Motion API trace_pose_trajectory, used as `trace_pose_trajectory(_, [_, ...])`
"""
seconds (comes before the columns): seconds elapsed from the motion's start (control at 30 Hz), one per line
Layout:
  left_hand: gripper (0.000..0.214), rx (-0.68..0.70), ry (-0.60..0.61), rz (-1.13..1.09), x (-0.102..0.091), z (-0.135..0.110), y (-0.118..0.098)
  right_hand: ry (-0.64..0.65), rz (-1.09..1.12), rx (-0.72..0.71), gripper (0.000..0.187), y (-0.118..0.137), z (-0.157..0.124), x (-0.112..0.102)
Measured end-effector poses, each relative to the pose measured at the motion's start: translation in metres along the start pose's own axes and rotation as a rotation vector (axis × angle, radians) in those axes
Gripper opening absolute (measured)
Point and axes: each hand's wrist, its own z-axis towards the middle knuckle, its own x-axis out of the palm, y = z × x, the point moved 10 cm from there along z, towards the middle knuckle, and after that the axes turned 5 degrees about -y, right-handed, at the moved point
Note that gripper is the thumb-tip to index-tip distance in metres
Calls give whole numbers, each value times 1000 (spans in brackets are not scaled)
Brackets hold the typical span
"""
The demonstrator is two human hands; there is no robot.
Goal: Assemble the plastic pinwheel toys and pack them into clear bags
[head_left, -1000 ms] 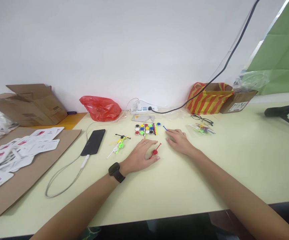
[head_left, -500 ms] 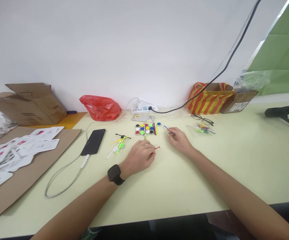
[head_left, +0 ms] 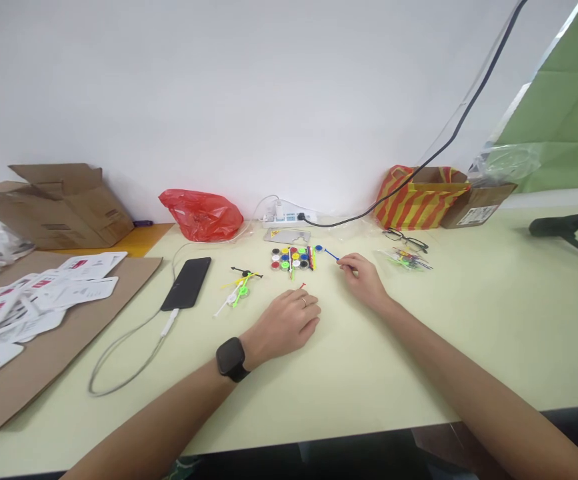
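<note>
My left hand (head_left: 289, 321), with a ring and a black watch (head_left: 232, 359) on the wrist, hovers low over the table with its fingers curled. The end of a small red plastic stick (head_left: 303, 286) pokes out beyond it; its rest is hidden. My right hand (head_left: 363, 279) pinches a thin blue plastic stick (head_left: 331, 254), which points to the upper left. Ahead of both hands lie rows of coloured round discs (head_left: 275, 265) and a bundle of coloured sticks (head_left: 311, 257). A blue disc (head_left: 319, 248) lies close to the blue stick's tip.
Left of my hands are joined coloured pointers (head_left: 241, 287) and a phone (head_left: 187, 285) on a cable. A red bag (head_left: 201, 217) and a power strip (head_left: 289, 217) stand by the wall. Glasses (head_left: 406, 240), a bag of sticks (head_left: 403, 260) and a striped bag (head_left: 413, 203) are rightward.
My left hand has drawn slightly nearer and rightward, and the red stick's visible end has turned from pointing right to pointing away. More of the blue stick now shows beyond my right fingertips.
</note>
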Motion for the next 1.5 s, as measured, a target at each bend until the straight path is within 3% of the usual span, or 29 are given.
trace_pose_trajectory(0.2, [17, -64, 52, 168, 1, -1, 13, 15, 0, 45, 35, -9, -2, 6])
trace_pose_trajectory(0.4, [48, -90, 70, 160, 5, -5, 20, 120, -36, 0, 49, -7, -4, 17])
trace_pose_trajectory(0.53, [53, -214, 66, 177, 2, -8, 34, 175, -138, -78, 56, -1, -7, 22])
trace_pose_trajectory(0.8, [41, -541, 217, 526, -15, -22, 65, 220, -162, -95, 64, -3, -11, 28])
trace_pose_trajectory(0.97, [28, -481, 219, 473, -7, -16, 52, 249, -177, -116, 65, -2, -13, 31])
trace_pose_trajectory(1.17, [27, -452, 261, 423, 4, -14, 25, 251, -158, -122, 64, 1, -13, 31])
trace_pose_trajectory(1.5, [29, -559, 187, 413, -3, -22, 37, 274, -208, -120, 61, 0, -12, 33])
